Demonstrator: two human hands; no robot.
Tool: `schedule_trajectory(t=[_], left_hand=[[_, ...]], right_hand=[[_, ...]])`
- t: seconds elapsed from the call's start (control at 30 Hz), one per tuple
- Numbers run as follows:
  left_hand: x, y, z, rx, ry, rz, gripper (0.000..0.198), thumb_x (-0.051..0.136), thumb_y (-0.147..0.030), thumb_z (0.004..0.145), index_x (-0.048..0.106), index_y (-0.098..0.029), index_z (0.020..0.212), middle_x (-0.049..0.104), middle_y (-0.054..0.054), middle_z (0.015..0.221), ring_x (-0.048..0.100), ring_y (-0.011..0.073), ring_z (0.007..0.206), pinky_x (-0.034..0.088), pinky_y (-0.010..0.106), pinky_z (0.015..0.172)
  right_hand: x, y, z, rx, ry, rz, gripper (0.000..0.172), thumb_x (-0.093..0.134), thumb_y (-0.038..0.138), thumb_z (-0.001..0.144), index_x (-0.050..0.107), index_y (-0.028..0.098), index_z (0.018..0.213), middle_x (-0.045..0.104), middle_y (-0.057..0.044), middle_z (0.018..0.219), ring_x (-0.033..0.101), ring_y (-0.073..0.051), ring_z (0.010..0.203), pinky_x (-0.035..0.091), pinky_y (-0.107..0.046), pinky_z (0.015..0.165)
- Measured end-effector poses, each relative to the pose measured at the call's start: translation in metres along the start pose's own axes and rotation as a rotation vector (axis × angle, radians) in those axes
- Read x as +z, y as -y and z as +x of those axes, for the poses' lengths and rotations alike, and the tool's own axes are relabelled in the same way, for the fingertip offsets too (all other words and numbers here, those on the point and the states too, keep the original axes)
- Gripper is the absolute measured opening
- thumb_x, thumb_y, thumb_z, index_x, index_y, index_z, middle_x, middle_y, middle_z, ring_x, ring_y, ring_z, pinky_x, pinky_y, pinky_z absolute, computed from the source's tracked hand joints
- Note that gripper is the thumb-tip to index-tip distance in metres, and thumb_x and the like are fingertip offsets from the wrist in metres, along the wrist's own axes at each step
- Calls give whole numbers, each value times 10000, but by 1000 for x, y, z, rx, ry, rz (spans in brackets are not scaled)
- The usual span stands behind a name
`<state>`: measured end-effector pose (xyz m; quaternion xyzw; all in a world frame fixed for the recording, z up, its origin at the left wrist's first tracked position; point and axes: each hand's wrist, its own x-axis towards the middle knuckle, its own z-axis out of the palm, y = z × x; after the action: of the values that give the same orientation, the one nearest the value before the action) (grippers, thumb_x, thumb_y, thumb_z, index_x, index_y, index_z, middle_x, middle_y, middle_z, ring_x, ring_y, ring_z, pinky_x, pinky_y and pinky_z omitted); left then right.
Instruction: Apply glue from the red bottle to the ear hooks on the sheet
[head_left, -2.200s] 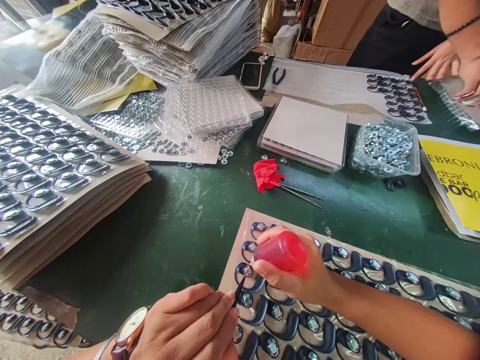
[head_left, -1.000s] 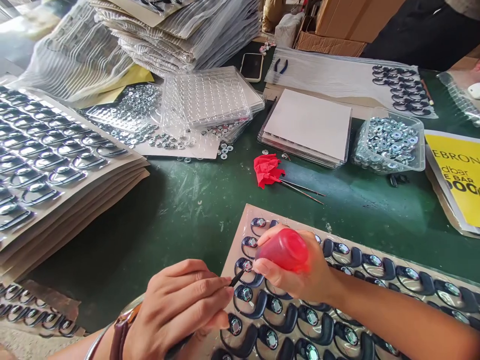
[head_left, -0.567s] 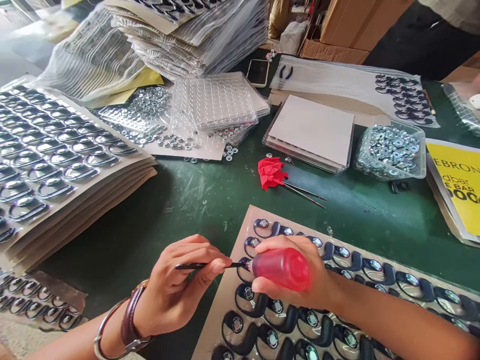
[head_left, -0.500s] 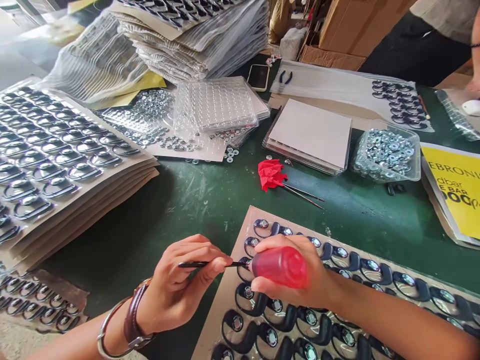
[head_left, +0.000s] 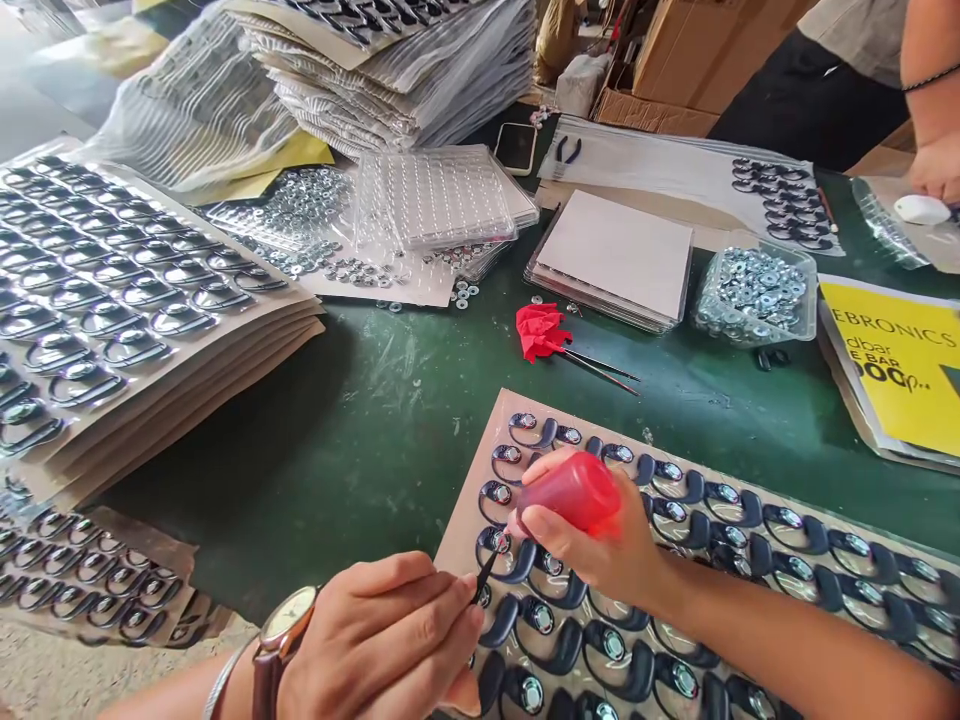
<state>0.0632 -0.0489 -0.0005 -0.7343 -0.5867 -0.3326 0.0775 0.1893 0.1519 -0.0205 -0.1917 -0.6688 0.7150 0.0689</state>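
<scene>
My right hand [head_left: 600,545] is wrapped round a red squeeze bottle [head_left: 574,492], tilted with its nozzle down at a black hook-shaped piece [head_left: 496,545] that carries a silver washer. Pinched in my left hand [head_left: 382,630] are slim black tweezers [head_left: 484,580], their tip at that same piece, close to the nozzle. Both hands are over a cardboard-backed sheet [head_left: 469,525] bearing rows of these hooked pieces under clear film. Part of the tweezers is hidden by my left fingers.
Stacked sheets [head_left: 142,290] stand at left. Behind are a tub of washers [head_left: 754,295], a pile of cards [head_left: 615,255], a red cloth [head_left: 541,332] with metal tweezers [head_left: 600,368], and a phone [head_left: 515,148]. Another person's hand [head_left: 937,165] is at far right.
My left hand has moved down and right, turning the tweezers to point upward. The bottle has tilted, and its nozzle has shifted to a hooked piece in a nearer row.
</scene>
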Motion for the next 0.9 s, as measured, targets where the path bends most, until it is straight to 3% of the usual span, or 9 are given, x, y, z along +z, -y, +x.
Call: schedule_trajectory(t=[0.23, 0.5, 0.9], left_hand=[[2, -4, -4, -38, 50, 35, 356, 403, -253, 1024, 706, -83, 945, 757, 86, 926, 729, 157, 888, 536, 265, 945], [0, -1, -5, -28, 83, -22, 325, 428, -240, 1008, 698, -63, 973, 752, 113, 899, 731, 187, 882, 583, 284, 849], [-6, 3, 1, 1, 117, -79, 254, 499, -209, 966, 687, -39, 985, 750, 131, 885, 735, 209, 835, 602, 306, 764]], right_hand=[[1, -1, 2, -46, 46, -79, 228, 723, 379, 823, 621, 185, 885, 713, -57, 754, 686, -179, 635, 563, -268, 587], [1, 2, 2, -172, -32, -170, 160, 695, 332, 838, 636, 183, 834, 686, -36, 708, 670, -161, 608, 550, -246, 565], [-2, 7, 2, -143, -66, -188, 182, 673, 357, 854, 610, 186, 849, 679, -18, 664, 589, -120, 478, 503, -234, 481]])
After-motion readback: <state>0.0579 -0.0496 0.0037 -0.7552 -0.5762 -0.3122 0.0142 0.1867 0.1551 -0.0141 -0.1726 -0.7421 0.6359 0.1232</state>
